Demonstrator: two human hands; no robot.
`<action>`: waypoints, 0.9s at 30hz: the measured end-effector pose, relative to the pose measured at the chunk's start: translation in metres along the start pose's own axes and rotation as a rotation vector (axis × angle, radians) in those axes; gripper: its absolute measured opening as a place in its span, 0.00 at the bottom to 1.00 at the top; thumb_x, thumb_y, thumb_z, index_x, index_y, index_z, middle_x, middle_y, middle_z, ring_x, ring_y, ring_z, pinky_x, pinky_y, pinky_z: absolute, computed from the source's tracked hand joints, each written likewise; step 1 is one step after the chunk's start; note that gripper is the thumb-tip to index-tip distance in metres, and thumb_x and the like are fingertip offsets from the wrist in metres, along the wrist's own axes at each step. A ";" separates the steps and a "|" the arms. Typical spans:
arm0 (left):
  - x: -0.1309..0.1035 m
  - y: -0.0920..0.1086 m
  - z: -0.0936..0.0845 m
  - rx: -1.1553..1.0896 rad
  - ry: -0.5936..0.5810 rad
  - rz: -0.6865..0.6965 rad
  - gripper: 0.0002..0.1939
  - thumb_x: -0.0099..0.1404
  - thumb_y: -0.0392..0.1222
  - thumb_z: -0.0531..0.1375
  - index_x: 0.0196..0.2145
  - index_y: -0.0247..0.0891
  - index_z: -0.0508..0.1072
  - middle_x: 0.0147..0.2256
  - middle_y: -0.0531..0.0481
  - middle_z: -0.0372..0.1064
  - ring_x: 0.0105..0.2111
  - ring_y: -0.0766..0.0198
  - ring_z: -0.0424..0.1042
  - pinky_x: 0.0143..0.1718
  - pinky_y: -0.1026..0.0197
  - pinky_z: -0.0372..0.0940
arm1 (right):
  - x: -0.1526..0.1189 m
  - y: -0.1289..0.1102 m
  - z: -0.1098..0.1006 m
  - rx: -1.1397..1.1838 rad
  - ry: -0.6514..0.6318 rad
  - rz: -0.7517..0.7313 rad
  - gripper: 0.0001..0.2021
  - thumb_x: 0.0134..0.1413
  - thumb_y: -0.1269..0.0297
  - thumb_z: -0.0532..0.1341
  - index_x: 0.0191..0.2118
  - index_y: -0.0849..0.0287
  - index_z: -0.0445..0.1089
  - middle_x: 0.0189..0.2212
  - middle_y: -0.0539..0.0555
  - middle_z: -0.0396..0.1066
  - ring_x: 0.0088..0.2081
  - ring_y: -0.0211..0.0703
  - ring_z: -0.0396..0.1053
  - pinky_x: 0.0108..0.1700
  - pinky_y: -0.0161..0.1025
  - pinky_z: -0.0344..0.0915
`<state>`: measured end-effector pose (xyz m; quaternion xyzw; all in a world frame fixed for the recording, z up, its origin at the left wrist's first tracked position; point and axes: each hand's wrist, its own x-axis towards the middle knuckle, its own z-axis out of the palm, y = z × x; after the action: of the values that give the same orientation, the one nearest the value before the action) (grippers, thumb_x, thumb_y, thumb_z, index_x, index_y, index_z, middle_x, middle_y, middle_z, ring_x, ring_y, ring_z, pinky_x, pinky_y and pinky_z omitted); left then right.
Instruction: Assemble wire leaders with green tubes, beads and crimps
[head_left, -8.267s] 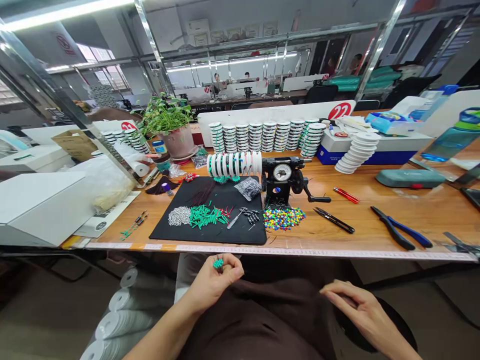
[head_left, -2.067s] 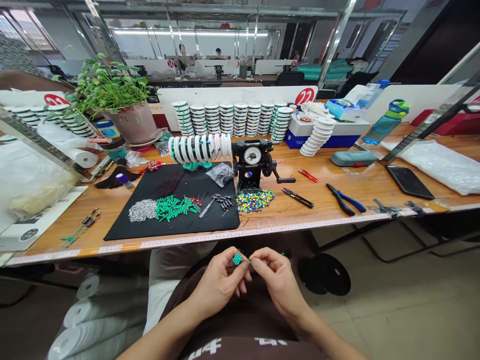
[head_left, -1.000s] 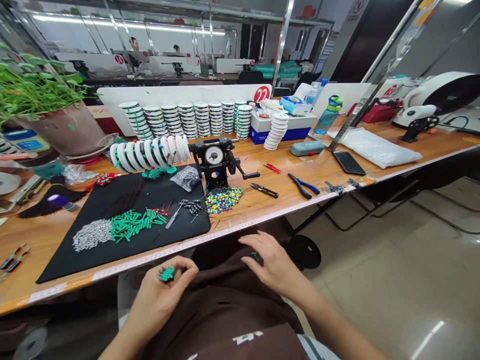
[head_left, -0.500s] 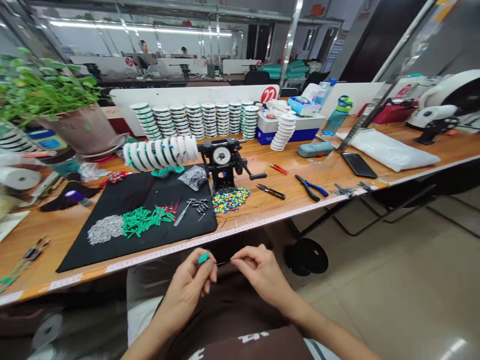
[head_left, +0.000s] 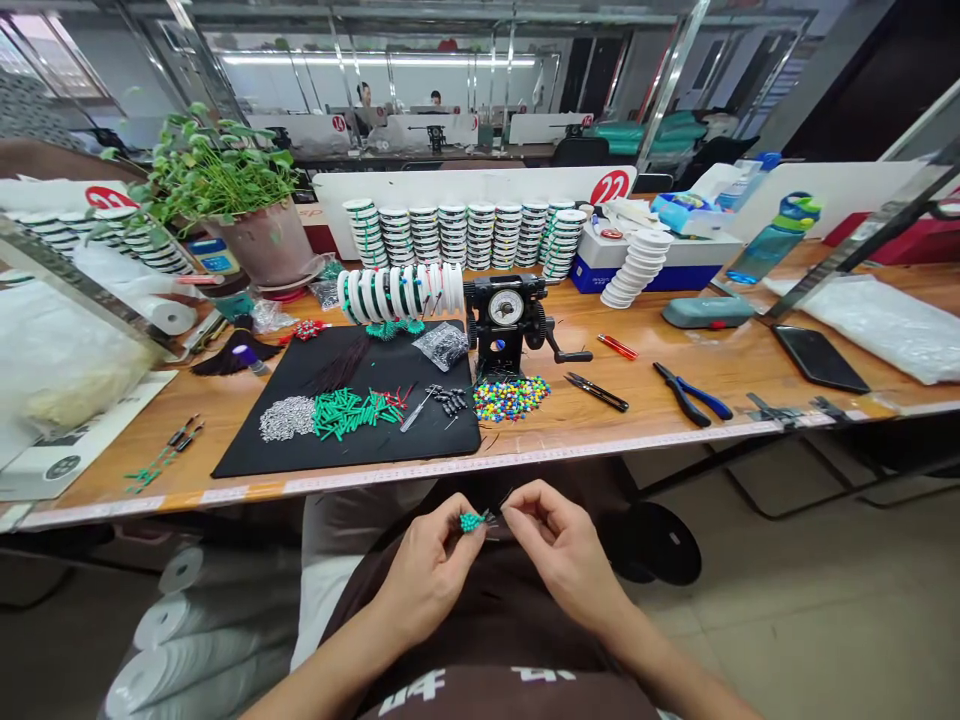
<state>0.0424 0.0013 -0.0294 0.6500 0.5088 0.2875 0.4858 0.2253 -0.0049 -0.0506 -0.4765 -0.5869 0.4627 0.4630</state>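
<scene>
Over my lap, just off the table's front edge, my left hand point(head_left: 431, 565) is closed around a small cluster of green tubes point(head_left: 471, 522), its knobbly ends showing between thumb and fingers. Thin pale ends stick out of the cluster to the right. Beside it, my right hand point(head_left: 561, 550) pinches thumb and forefinger together a short gap away; something thin and dark seems to be at the fingertips, too fine to name. On the black mat point(head_left: 240, 455) ahead lie loose green tubes point(head_left: 349, 415), a heap of small silver-grey pieces point(head_left: 287, 418) and a thin tool point(head_left: 417, 410).
A hand-cranked winding machine point(head_left: 504, 315) carries white spools point(head_left: 401, 290). Colored beads point(head_left: 511, 398) lie at its foot. To the right are snips point(head_left: 597, 392), blue-handled pliers point(head_left: 691, 393) and a phone point(head_left: 820, 357). Stacked spools point(head_left: 452, 238) line the divider; a potted plant point(head_left: 259, 240) stands left.
The view has swung left, so the table appears shifted right. The green cluster shows more at my left fingertips, with thin ends visible. My hands remain close together over my lap.
</scene>
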 end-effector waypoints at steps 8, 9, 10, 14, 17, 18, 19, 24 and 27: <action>0.000 -0.002 0.000 0.093 0.067 0.051 0.16 0.72 0.48 0.53 0.28 0.39 0.67 0.25 0.55 0.60 0.27 0.64 0.58 0.31 0.62 0.54 | -0.004 0.003 0.008 -0.348 -0.014 -0.111 0.09 0.62 0.65 0.59 0.31 0.56 0.72 0.17 0.43 0.51 0.23 0.39 0.54 0.32 0.38 0.53; 0.001 -0.002 0.000 0.080 0.066 0.046 0.16 0.71 0.47 0.53 0.28 0.39 0.67 0.25 0.55 0.60 0.27 0.64 0.58 0.31 0.62 0.54 | -0.004 0.003 0.007 -0.345 -0.029 -0.109 0.09 0.62 0.65 0.59 0.31 0.56 0.73 0.17 0.43 0.51 0.23 0.38 0.53 0.33 0.38 0.54; 0.001 -0.003 -0.001 0.054 0.062 0.037 0.15 0.71 0.47 0.54 0.27 0.39 0.67 0.25 0.54 0.61 0.27 0.64 0.58 0.31 0.62 0.54 | -0.005 0.003 0.006 -0.333 -0.042 -0.100 0.09 0.63 0.64 0.59 0.32 0.56 0.73 0.16 0.43 0.51 0.22 0.38 0.53 0.34 0.38 0.54; 0.002 -0.004 -0.003 -0.140 0.020 -0.013 0.14 0.68 0.47 0.55 0.27 0.38 0.69 0.26 0.52 0.65 0.30 0.62 0.62 0.35 0.62 0.57 | -0.003 0.012 0.001 -0.243 -0.008 -0.053 0.09 0.62 0.60 0.61 0.34 0.55 0.78 0.17 0.45 0.57 0.25 0.40 0.57 0.34 0.38 0.56; 0.002 -0.005 -0.004 -0.231 -0.036 -0.028 0.16 0.68 0.50 0.57 0.29 0.37 0.74 0.27 0.51 0.65 0.29 0.63 0.61 0.35 0.62 0.57 | 0.001 0.022 -0.001 -0.193 0.049 -0.066 0.09 0.61 0.59 0.63 0.36 0.54 0.80 0.17 0.47 0.63 0.25 0.42 0.59 0.33 0.38 0.57; 0.001 -0.005 -0.003 -0.249 -0.053 -0.034 0.17 0.68 0.51 0.57 0.30 0.36 0.75 0.27 0.52 0.65 0.28 0.64 0.60 0.34 0.62 0.56 | 0.002 0.025 -0.001 -0.185 0.060 -0.074 0.08 0.61 0.59 0.63 0.36 0.53 0.80 0.18 0.47 0.64 0.25 0.42 0.59 0.32 0.38 0.57; 0.001 -0.006 -0.003 -0.268 -0.067 -0.040 0.17 0.68 0.52 0.58 0.30 0.36 0.76 0.27 0.52 0.65 0.28 0.64 0.59 0.33 0.62 0.55 | 0.003 0.027 -0.001 -0.178 0.072 -0.082 0.08 0.61 0.59 0.64 0.37 0.53 0.81 0.18 0.48 0.67 0.25 0.43 0.60 0.32 0.38 0.57; 0.001 -0.007 0.001 -0.400 -0.095 -0.077 0.22 0.65 0.57 0.61 0.28 0.34 0.77 0.24 0.53 0.62 0.25 0.66 0.55 0.30 0.63 0.52 | 0.006 0.029 -0.003 -0.232 0.089 -0.202 0.08 0.63 0.61 0.63 0.38 0.51 0.81 0.25 0.50 0.76 0.28 0.43 0.64 0.33 0.38 0.60; 0.002 -0.006 0.001 -0.463 -0.116 -0.096 0.23 0.62 0.59 0.63 0.26 0.33 0.77 0.21 0.54 0.59 0.24 0.67 0.53 0.28 0.64 0.49 | 0.008 0.025 -0.006 -0.320 0.058 -0.308 0.09 0.65 0.64 0.62 0.39 0.52 0.81 0.25 0.51 0.77 0.27 0.42 0.65 0.33 0.38 0.59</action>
<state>0.0420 0.0033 -0.0353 0.5118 0.4306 0.3353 0.6635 0.2332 0.0067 -0.0741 -0.4616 -0.7051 0.2736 0.4636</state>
